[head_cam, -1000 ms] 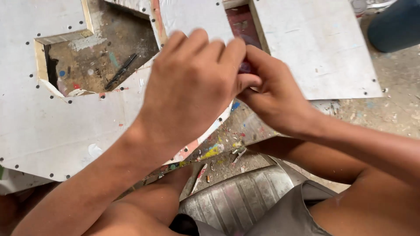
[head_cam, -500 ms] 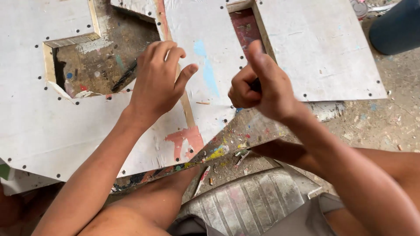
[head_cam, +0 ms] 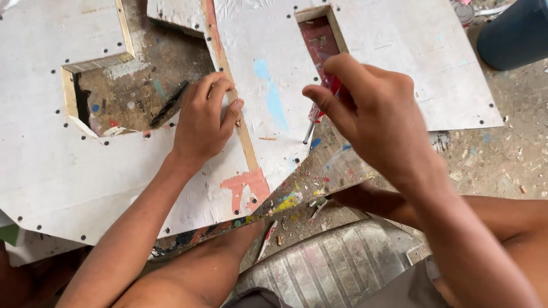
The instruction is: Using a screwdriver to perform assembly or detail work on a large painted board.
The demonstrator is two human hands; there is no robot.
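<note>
White cut-out panel: left hand pressed flat on it, right hand pinching red-handled screwdriver, tip on panel.

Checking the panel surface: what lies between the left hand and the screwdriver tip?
In the head view: white panel with a light-blue paint smear between left hand and screwdriver tip.

My right hand hides most of the red screwdriver; I see only its thin tip. The white board runs off the left edge. Far right, a dark blue thing, maybe a bucket, is cut off.
</note>
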